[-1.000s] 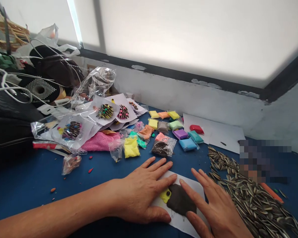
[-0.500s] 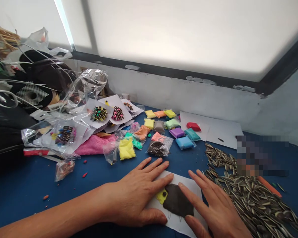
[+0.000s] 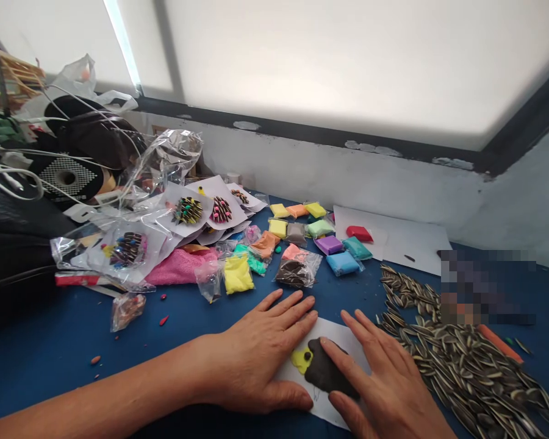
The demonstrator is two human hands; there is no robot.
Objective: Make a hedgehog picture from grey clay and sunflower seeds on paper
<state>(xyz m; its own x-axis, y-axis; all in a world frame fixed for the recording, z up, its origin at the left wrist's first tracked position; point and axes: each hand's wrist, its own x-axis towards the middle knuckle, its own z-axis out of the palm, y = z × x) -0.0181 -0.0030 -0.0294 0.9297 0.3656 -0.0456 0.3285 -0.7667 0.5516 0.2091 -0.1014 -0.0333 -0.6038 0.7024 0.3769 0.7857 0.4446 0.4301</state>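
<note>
On the bench (image 3: 64,341), a sheet (image 3: 331,329) lies between the left hand (image 3: 265,353), over its left edge, and the right hand (image 3: 384,384), over its right part. A clay slab (image 3: 322,371) sits on the sheet, partly beneath the right hand, with a second clay piece (image 3: 299,361) adjoining it on the left. A seed heap (image 3: 471,372) lies right of the hands. Behind them are clay packets (image 3: 330,245); one rests on a back paper (image 3: 412,244). Left of the packets, a cloth (image 3: 178,266) lies before overlapping cards (image 3: 187,210).
</note>
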